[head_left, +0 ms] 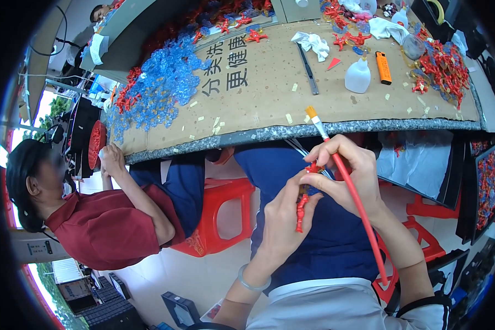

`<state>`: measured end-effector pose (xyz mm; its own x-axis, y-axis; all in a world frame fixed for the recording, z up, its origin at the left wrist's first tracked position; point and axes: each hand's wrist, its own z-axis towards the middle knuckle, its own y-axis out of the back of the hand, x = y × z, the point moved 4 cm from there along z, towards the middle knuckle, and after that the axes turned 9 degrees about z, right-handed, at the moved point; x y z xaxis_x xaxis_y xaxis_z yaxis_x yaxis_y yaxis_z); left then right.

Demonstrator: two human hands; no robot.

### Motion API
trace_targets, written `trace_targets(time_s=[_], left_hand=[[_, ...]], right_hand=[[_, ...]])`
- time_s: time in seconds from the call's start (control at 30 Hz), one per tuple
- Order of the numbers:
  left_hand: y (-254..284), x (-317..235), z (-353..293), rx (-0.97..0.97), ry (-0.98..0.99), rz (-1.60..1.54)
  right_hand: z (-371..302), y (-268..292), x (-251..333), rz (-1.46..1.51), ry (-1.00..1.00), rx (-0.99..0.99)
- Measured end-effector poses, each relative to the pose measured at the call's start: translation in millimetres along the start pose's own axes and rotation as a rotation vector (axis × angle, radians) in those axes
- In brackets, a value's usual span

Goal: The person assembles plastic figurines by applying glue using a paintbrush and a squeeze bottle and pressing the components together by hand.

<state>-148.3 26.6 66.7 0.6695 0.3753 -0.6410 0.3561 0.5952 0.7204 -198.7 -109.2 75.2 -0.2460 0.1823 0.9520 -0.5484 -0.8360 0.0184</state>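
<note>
While the brush slants through the right hand, its bristles pointing up toward the bench edge and its red handle running down to the lower right of the frame, that hand's thumb and forefinger also meet at the upper end of a small red figure. This figure sits right of the frame's centre, above the person's dark blue trousers, and its lower part hangs between the thumb and curled fingers of the left hand, which are closed narrowly around it; whether the right fingertips grip it or only touch it, I cannot tell. A pale bracelet circles the left wrist. Across the top of the frame, brown cardboard covers the workbench, with a heap of clear blue pieces at upper left and a pile of red pieces at upper right. Between them lie a utility knife, crumpled white tissue and an orange case, with a white bottle just beside the case. At left, a co-worker in a dark red shirt sits on a red stool, hands together near the bench's corner.
</note>
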Motion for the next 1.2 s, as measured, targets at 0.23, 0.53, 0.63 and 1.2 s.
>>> trace_targets(time_s=[0.23,0.53,0.63,1.2], left_hand=[[0,16,-3,0.077,0.294,-0.595],[-14,25,-12,0.312,0.464,-1.071],[-12,27,-11,0.293,0.442,-1.107],[-4,25,-18,0.004,0.324,-0.533]], right_hand=[[0,-4,-21,0.632,-0.266,-0.066],[-15,-8,-40,0.81,-0.346,-0.078],[-12,-5,-36,0.676,-0.261,-0.073],[-7,17,14,-0.134,0.076,0.231]])
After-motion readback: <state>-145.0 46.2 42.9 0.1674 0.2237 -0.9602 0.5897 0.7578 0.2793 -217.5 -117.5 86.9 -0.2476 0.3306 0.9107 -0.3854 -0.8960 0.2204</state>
